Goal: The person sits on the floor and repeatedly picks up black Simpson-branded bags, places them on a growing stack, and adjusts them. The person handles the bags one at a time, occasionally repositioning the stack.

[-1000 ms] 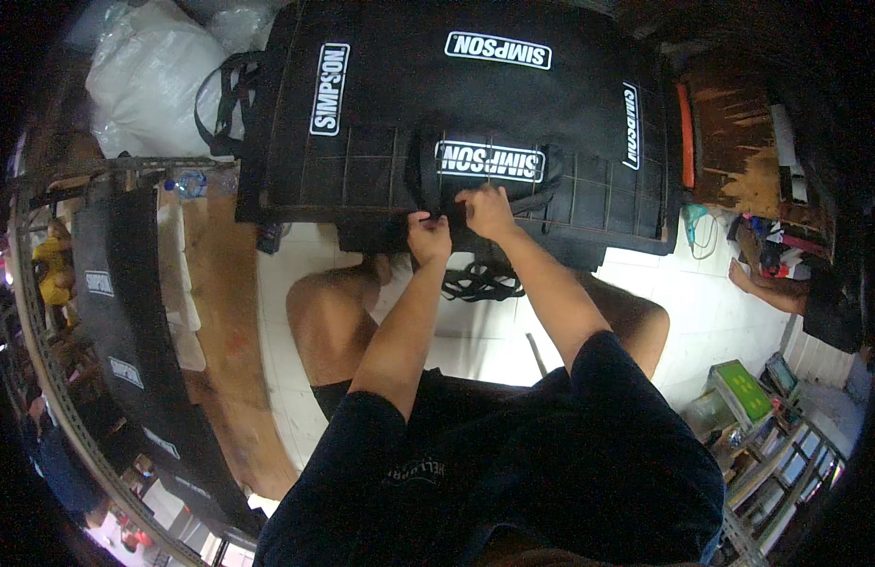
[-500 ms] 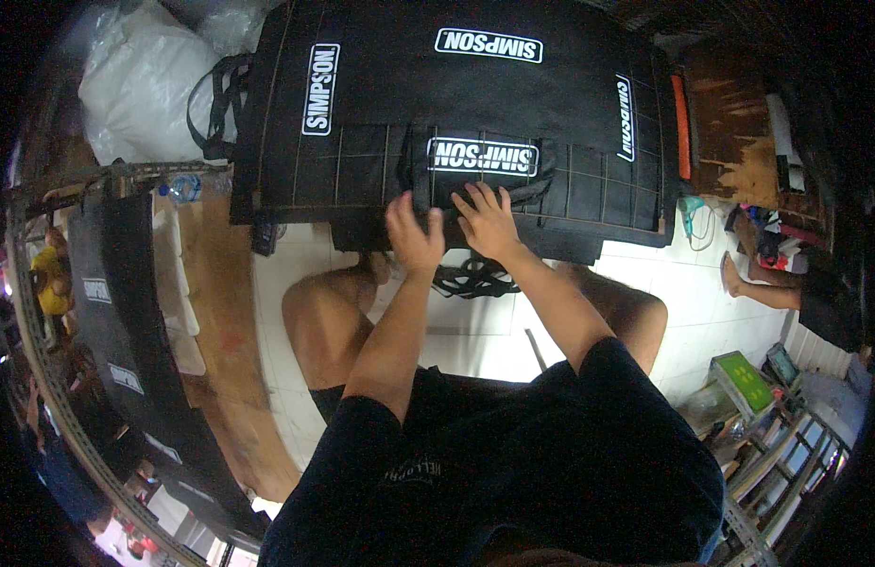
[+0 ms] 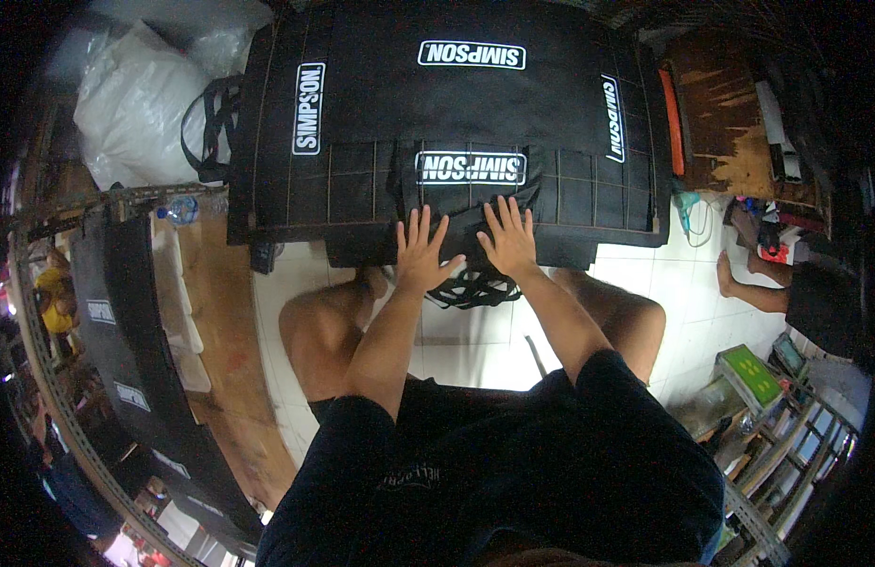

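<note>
In front of me lies a large black fabric piece with white printed labels, and a grid of thin brownish lines runs across it. On its near part is a smaller folded black panel, also labelled. My left hand rests with fingers spread on the near edge of this panel, left of centre. To its right, my right hand lies flat with fingers apart on the same edge. Neither hand grips anything. Between my wrists, a bundle of black straps hangs below the edge.
A white plastic bag sits at the far left beside a black strap loop. More labelled black fabric lies on the left, near a plastic bottle. A teal-handled tool and another person's leg are on the right.
Both hands have come down flatter onto the panel's near edge, fingers straighter and more spread. They have drawn slightly nearer to me and a little farther apart at the fingertips.
</note>
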A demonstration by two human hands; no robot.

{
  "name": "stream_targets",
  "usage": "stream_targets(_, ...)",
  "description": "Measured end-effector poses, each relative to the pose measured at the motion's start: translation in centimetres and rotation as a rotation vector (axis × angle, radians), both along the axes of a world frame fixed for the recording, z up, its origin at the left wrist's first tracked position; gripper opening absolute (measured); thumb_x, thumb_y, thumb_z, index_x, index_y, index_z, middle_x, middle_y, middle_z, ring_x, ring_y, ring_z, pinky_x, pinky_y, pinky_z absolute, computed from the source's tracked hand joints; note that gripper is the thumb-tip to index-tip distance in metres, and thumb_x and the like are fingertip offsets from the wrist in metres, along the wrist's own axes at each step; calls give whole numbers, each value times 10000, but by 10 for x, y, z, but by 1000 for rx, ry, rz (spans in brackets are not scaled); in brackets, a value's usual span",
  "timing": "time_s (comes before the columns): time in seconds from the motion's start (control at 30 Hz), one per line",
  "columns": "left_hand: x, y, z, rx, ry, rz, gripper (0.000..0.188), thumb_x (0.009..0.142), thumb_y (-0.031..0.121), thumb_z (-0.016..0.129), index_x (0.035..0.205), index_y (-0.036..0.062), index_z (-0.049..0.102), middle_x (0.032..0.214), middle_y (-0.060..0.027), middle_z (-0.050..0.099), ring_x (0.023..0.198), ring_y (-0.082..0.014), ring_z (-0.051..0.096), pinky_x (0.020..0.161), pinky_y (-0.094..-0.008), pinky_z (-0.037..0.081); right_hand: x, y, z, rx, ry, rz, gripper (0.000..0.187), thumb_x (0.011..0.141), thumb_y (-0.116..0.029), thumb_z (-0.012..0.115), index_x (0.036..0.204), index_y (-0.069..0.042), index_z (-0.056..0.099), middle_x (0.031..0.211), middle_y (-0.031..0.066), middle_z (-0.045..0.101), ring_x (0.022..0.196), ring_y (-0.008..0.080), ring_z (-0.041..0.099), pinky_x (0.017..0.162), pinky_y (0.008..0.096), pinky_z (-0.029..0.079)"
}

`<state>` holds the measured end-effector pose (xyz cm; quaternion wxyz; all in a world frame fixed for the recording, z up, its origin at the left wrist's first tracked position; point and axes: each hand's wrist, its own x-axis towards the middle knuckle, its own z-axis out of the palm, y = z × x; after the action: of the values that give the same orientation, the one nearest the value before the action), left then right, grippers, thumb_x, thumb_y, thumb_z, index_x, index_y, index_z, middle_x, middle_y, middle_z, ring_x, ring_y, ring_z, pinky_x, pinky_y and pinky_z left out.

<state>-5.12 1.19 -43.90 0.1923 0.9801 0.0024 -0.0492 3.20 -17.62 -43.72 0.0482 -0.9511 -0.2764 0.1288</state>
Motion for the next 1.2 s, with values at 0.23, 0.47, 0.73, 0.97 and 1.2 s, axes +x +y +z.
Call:
stream_targets(0.23,-1,-3,5,26,63,3,853,742,625,544,1389,121,308,1471,-207,103,1354,-404,68,1050,-583,42,0,1,6,34,-42,14,575,908,-456,368,1381,-134,308,1441,159,221,1354,325,141,1073,538,119)
stream_targets(0.47,-3,-5,31,-2,-71,-18,890,696,656,566,1390,158,312,1465,-223,103,1339,-437,81,1038,-599,52,2,-17,58,285,-135,-138,568,896,-439,424,1356,-115,353,1409,182,264,1322,349,207,1039,537,170)
stream_targets(0.73,8,-28,88,-20,-434,30,904,698,598,611,1379,87,305,1420,-226,233,1280,-438,223,979,-573,192,42,-180,221,1013,-405,-563,594,819,-219,630,1326,-44,375,1231,165,463,951,225,560,824,330,447)
stream_targets(0.97,12,-64,132,-181,-411,-11,822,701,439,695,1328,29,357,1272,-173,441,1226,-329,344,992,-489,203,63,-369,443,1936,-436,-665,1006,761,-758,369,1410,-41,88,1285,213,390,1116,298,488,836,449,456)
stream_targets(1.2,79,-124,227,-926,-42,-107,636,773,263,701,1294,30,420,1086,-163,585,1015,-233,562,863,-347,438,115,-358,525,2506,215,-202,1332,561,-816,537,1392,-28,-142,1435,270,95,1275,466,255,992,628,260)
